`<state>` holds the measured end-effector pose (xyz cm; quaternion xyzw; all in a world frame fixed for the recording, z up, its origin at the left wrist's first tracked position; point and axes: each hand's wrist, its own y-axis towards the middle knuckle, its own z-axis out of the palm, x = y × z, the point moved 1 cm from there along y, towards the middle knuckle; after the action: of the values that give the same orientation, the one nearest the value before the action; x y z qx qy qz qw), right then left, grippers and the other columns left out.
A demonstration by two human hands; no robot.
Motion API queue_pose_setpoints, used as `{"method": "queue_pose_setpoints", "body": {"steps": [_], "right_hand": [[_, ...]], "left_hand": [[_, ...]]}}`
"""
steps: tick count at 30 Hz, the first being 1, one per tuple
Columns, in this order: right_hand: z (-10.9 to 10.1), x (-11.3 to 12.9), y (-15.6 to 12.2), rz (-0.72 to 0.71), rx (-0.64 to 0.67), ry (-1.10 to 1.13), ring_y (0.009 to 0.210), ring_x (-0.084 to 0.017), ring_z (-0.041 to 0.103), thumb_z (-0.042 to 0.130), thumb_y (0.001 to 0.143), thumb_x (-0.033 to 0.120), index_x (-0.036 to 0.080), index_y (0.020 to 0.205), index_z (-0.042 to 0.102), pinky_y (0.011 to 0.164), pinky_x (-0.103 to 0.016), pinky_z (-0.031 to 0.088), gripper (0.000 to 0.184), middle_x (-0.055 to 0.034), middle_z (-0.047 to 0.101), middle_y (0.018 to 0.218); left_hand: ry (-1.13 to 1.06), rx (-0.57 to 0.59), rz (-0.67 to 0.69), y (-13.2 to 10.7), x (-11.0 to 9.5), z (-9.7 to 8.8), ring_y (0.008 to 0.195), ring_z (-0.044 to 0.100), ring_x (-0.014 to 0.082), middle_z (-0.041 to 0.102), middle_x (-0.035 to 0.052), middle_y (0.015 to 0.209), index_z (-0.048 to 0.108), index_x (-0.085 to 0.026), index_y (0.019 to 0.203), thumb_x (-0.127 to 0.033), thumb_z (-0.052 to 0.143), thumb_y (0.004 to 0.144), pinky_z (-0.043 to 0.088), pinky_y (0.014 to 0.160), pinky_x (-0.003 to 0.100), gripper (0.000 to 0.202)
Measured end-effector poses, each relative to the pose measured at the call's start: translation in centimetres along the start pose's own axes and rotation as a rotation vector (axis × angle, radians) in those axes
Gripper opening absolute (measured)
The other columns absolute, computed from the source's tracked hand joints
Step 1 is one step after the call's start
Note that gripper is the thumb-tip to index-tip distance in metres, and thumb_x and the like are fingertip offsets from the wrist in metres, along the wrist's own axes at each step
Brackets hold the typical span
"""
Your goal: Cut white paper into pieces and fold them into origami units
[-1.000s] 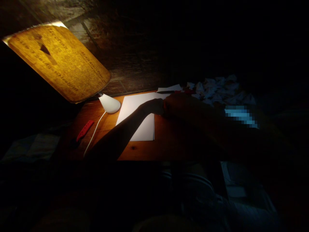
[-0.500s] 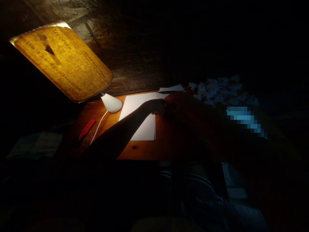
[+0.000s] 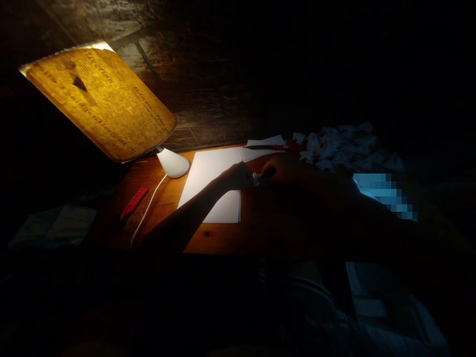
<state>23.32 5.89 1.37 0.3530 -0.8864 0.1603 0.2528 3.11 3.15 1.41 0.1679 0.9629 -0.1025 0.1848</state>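
My left hand (image 3: 240, 176) is over a stack of white paper sheets (image 3: 208, 166), its fingers closed on a small piece of folded white paper (image 3: 256, 179). Close on its right is my right hand (image 3: 270, 169), mostly in shadow, with its bent fingers at the other side of that small paper. Most of the folded paper is hidden between the hands. Behind them, a knife with a red handle (image 3: 277, 147) lies across another white sheet (image 3: 266, 143). To the right of the knife, many small folded papers (image 3: 338, 146) form a heap.
A lit lamp with a printed shade (image 3: 107, 104) and a white base (image 3: 174, 164) stands at the left of the wooden table (image 3: 208, 238). Its white cord (image 3: 147, 210) runs forward beside a red utility knife (image 3: 134, 202). A blurred bright screen (image 3: 385, 196) glows at the right.
The small folded paper has come into sight between my hands, which have turned and drawn slightly apart. The knife's red handle shows more clearly. The whole view has shifted slightly.
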Motion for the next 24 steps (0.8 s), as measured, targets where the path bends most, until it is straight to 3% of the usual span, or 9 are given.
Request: {"method": "queue_pose_setpoints", "body": {"steps": [7, 14, 18, 24], "right_hand": [[0.5, 1.8, -1.9, -0.028, -0.126, -0.238, 0.093, -0.023, 0.069, 0.067, 0.096, 0.035, 0.017, 0.108, 0.081, 0.075, -0.032, 0.042, 0.026, -0.0092, 0.079, 0.11], [0.5, 3.8, -2.7, 0.125, -0.121, -0.321, 0.089, -0.022, 0.069, 0.064, 0.098, 0.035, 0.021, 0.105, 0.082, 0.07, -0.032, 0.04, 0.025, -0.0083, 0.08, 0.107], [0.2, 4.1, -2.5, 0.202, -0.086, -0.301, 0.087, -0.022, 0.07, 0.068, 0.094, 0.035, 0.023, 0.103, 0.084, 0.072, -0.033, 0.043, 0.022, -0.0074, 0.081, 0.104], [-0.2, 4.3, -2.1, 0.203, -0.035, -0.286, 0.093, -0.023, 0.072, 0.064, 0.099, 0.04, 0.023, 0.109, 0.084, 0.074, -0.032, 0.045, 0.029, -0.008, 0.082, 0.112]], "left_hand": [[0.118, 0.053, -0.137, -1.3, -1.7, -0.6, 0.075, 0.069, 0.0165, 0.078, 0.0059, 0.084, 0.082, -0.017, 0.083, -0.035, 0.073, 0.084, 0.042, 0.063, 0.025, 0.02], [0.229, 0.102, -0.213, -2.0, -3.8, -1.6, 0.098, 0.074, 0.0251, 0.079, 0.0144, 0.109, 0.084, -0.015, 0.102, -0.041, 0.067, 0.09, 0.049, 0.071, 0.028, 0.034], [0.296, 0.136, -0.218, -1.6, -4.2, -1.9, 0.101, 0.073, 0.0244, 0.079, 0.0131, 0.109, 0.082, -0.014, 0.105, -0.044, 0.068, 0.091, 0.051, 0.072, 0.026, 0.036], [0.315, 0.186, -0.212, -1.1, -4.4, -2.1, 0.095, 0.074, 0.0237, 0.078, 0.0119, 0.096, 0.081, -0.013, 0.106, -0.039, 0.068, 0.092, 0.05, 0.072, 0.025, 0.032]]}}
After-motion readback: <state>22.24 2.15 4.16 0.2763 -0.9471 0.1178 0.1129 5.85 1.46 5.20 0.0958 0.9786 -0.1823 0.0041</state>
